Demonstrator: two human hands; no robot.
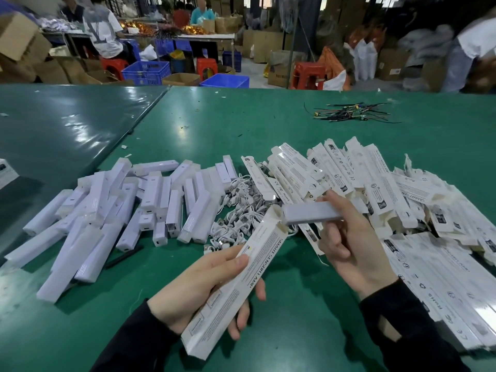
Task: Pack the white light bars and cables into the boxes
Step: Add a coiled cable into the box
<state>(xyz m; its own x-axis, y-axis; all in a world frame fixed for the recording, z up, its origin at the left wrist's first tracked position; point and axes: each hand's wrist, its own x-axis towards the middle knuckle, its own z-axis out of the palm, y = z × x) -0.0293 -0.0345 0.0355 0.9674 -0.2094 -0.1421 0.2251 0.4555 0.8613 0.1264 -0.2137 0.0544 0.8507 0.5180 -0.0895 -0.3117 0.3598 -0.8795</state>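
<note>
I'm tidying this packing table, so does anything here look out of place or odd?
Yes. A small heap of black cable ties and thin wires lies alone on the far green table, apart from the packing stock. A black stick also lies half under the white light bars.

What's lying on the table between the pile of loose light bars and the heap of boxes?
A tangle of white cables, seen in the head view.
</note>
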